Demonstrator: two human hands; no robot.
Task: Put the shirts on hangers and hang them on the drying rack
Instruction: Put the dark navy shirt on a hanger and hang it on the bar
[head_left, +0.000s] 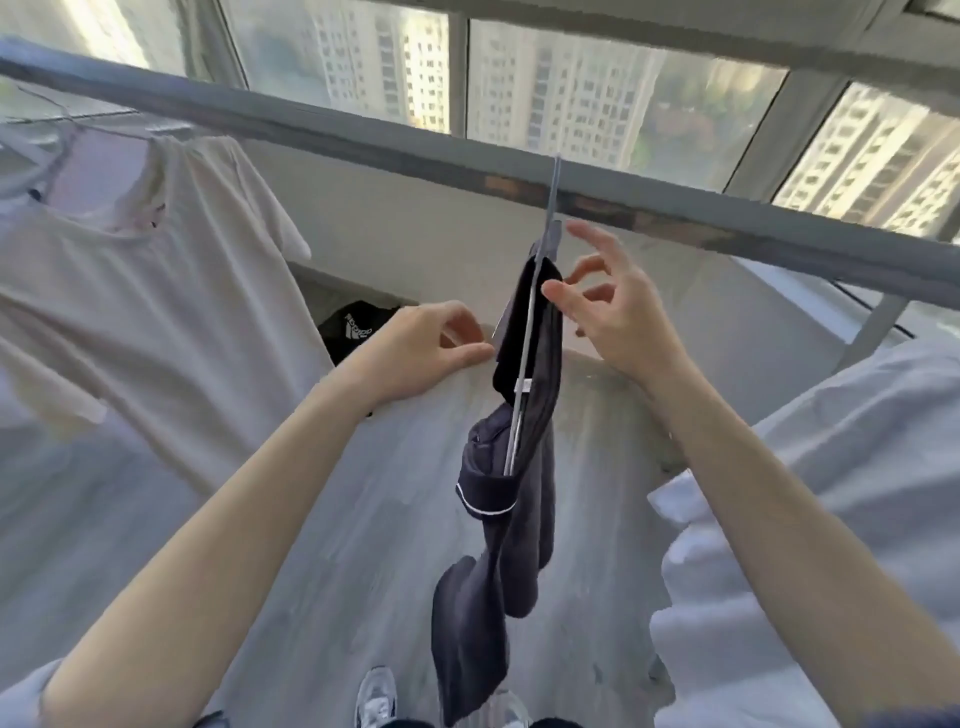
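Fingers (582, 270) of the right hand (618, 322) were spread and loosely curled just beside the top of the dark shirt (519, 457), grasping nothing; the index pointed up toward the rail (363, 140), and the thumb tip lay close to the shirt's upper edge, though I could not tell whether it touched. On the other side, the left hand (421, 348) had its thumb and forefinger drawn together near the shirt's left edge, at the small tag there; whether they pinched the cloth or only came near it could not be told.

That dark shirt hung edge-on from a grey hanger (530, 332), whose hook went over the grey rail of the drying rack. It fell in long folds between the two forearms, a white-piped hem showing partway down.

To the left, a cream shirt (171, 291) hung on the same rail, well apart from the dark one. A black garment (358, 327) with a white logo lay behind the left hand. White cloth (831, 467) filled the right side. Below, a shoe (376, 696) stood on the pale floor. Beyond the rail, windows (571, 88) showed tall apartment blocks.
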